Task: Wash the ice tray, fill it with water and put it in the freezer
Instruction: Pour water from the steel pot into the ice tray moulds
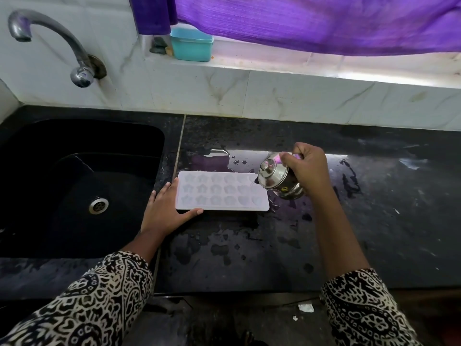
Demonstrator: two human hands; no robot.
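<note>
A white ice tray (222,193) with star- and heart-shaped cells lies flat on the wet black counter (274,245), just right of the sink. My left hand (166,211) rests spread against the tray's left end, thumb along its front edge. My right hand (305,166) grips a small steel jug (277,177), tilted with its spout over the tray's right end. A thin stream of water runs from the jug into the right cells.
The black sink (74,186) with its drain lies to the left, a steel tap (50,43) above it. A teal box (192,44) stands on the window ledge under a purple curtain (299,21). Puddles spread on the counter behind and in front of the tray.
</note>
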